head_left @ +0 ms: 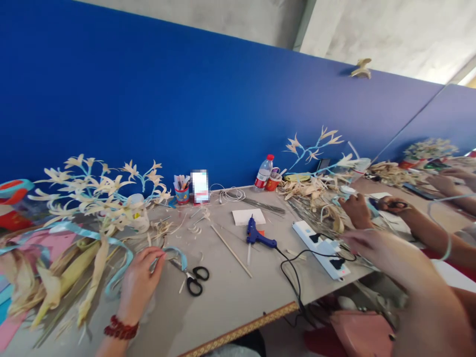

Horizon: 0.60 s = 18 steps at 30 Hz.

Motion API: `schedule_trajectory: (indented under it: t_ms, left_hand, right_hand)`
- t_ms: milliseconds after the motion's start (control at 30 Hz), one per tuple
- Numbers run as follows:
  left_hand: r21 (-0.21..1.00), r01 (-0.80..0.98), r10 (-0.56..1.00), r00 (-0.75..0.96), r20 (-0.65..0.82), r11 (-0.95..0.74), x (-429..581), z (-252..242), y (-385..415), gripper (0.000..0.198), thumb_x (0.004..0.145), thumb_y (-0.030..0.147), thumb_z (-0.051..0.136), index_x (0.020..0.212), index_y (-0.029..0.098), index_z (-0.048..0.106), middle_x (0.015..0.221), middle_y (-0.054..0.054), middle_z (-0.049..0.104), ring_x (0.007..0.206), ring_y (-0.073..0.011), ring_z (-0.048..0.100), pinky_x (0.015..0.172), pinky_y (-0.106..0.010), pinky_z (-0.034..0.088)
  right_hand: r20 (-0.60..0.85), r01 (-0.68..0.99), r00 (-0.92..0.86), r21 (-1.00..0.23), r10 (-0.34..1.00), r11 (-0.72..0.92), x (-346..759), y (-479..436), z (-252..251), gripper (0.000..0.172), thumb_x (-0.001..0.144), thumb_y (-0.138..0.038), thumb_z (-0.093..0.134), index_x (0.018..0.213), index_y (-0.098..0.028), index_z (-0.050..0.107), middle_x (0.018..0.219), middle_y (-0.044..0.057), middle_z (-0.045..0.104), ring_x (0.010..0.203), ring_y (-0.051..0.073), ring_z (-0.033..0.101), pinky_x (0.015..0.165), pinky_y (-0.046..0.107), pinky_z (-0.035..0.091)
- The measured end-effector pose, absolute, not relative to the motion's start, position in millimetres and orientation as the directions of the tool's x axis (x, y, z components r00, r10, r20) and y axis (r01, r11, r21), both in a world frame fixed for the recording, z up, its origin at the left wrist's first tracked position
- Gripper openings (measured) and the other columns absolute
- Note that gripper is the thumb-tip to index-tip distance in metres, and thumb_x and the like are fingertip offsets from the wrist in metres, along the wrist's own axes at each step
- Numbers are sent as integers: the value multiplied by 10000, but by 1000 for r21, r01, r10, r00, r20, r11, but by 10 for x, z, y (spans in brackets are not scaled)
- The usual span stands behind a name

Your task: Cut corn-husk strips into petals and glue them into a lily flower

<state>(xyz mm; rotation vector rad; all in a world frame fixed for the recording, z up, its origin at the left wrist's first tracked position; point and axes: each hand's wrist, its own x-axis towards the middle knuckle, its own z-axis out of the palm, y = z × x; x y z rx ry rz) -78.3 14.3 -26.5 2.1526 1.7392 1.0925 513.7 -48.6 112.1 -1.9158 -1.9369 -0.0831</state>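
Note:
My left hand (143, 275), with a dark red beaded bracelet at the wrist, pinches a light blue ribbon (181, 254) whose end curls out past the fingertips. Black-handled scissors (198, 281) lie on the table just right of that hand, blades pointing toward it. My right hand (366, 245) reaches in from the right, blurred by motion, close to the white power strip (308, 241) and its white plug (329, 246). Its fingers are smeared, and whether they touch the plug I cannot tell. A blue glue gun (256, 235) rests mid-table, its black cord running toward the power strip.
Pale husk flowers (92, 186) on blue stems stand at left above loose corn husks (74, 272). A thin stick (231, 251), white card (248, 217), phone (200, 186), pen cup (182, 193) and bottle (264, 172) are behind. A co-worker's hands (357, 210) work at right.

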Motion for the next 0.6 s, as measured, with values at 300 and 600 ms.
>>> schedule_trajectory:
  t_ms: [300,600]
  left_hand:
    - [983,-99,909,373,183,-157,449,375,-257,453,867,416,560,1285,244,576,1328,-119,582,1205,-287,539,1037,-429,399]
    - [881,-470,999,30,-35,44,323,409,-301,252,840,420,625,842,172,666,511,68,401,441,-52,332,419,-153,282]
  right_hand:
    - [399,418,-10,-831,917,367,3022,-864,361,151,872,-329,548,966,-337,666,649,-53,729,476,211,678,415,315,598]
    - [-5,958,-194,-215,981,188,3106,299,387,211,928,-273,524,1021,-260,713,987,21,738,858,203,697,721,272,551]
